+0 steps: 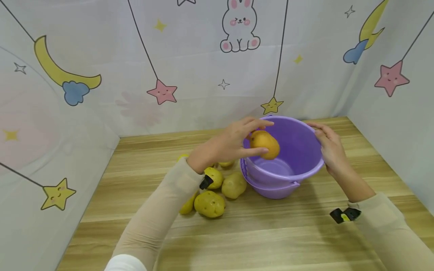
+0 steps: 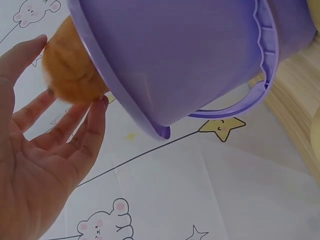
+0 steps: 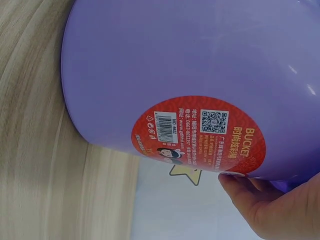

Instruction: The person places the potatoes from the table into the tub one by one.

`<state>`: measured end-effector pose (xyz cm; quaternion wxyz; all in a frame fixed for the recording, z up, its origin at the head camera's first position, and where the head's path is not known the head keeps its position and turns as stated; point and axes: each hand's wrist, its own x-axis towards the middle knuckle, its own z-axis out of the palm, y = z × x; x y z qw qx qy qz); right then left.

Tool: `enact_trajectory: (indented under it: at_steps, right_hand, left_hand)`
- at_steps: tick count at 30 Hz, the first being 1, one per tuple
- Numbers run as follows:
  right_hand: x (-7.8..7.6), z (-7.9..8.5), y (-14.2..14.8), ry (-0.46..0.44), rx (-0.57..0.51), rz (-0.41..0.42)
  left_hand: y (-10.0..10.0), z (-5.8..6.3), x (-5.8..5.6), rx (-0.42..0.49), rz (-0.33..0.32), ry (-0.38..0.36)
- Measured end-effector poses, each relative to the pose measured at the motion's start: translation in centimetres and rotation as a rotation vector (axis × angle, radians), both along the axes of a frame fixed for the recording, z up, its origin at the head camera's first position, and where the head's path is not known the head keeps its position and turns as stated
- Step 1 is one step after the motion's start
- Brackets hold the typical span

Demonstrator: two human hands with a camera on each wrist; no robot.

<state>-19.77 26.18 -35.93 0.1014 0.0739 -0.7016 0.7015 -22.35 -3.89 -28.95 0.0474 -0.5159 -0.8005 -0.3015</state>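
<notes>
A purple bucket (image 1: 285, 150) stands on the wooden table, tilted a little, its mouth facing up and toward me. My left hand (image 1: 234, 141) holds an orange-coloured roundish fruit (image 1: 265, 145) over the left part of the bucket's mouth. In the left wrist view, thumb and fingertips stand around the fruit (image 2: 75, 65) beside the bucket's rim (image 2: 105, 70); its exact kind is unclear. My right hand (image 1: 330, 148) grips the rim on the right side. The right wrist view shows its fingers (image 3: 245, 192) against the bucket wall near a red label (image 3: 200, 135).
Left of the bucket lie several yellowish potatoes (image 1: 209, 204), partly hidden under my left forearm. The bucket's handle (image 1: 257, 184) hangs down on its near left side. A printed white cloth (image 1: 203, 67) walls the table (image 1: 264, 233) at the back and sides.
</notes>
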Motion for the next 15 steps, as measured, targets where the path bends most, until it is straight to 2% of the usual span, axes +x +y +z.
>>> enact_trajectory:
  at_steps: [3,15]
  right_hand:
    - [-0.02,-0.01,-0.07,0.001,-0.007,-0.002]
    - [-0.03,-0.07,-0.17,0.012,-0.004,-0.01]
  left_hand:
    - [0.02,-0.06,0.04,0.005,-0.008,-0.014]
    - [-0.62,-0.02,0.29,0.002,0.013,0.01]
